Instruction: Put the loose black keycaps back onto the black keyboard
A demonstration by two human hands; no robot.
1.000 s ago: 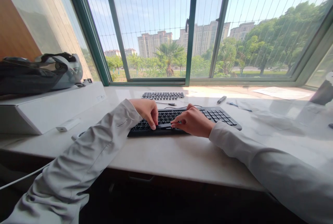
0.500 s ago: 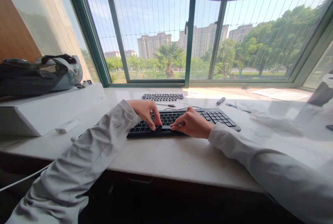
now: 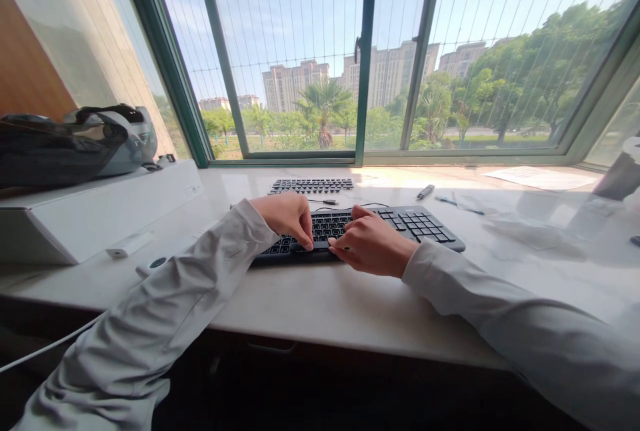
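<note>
A black keyboard [image 3: 436, 229] lies on the pale marble-look tabletop, its letter area showing bare key sockets while the number pad at right has its caps. At its front edge is a long black space bar [image 3: 321, 245]. My left hand [image 3: 287, 214] pinches the left end of this bar, thumb and fingers pressed down together. My right hand [image 3: 373, 244] is curled at the bar's other end, thumb and fingertip closed against it; its remaining fingers rest over the keys. Whether the bar is seated cannot be made out. Loose keycaps [image 3: 311, 185] stand in rows behind the keyboard.
A USB cable plug [image 3: 330, 202] lies behind the keyboard. To the right are a small grey tool [image 3: 425, 191], a thin blue stick [image 3: 459, 205], clear plastic wrapping [image 3: 537, 234] and a paper sheet [image 3: 540, 179]. At left, a white box [image 3: 100, 211] carries a dark bag [image 3: 60, 147].
My left hand has shifted slightly right and its fingers have closed tighter at the bar's left end. The right hand's fingers have rolled slightly over the keys. The view has moved a little.
</note>
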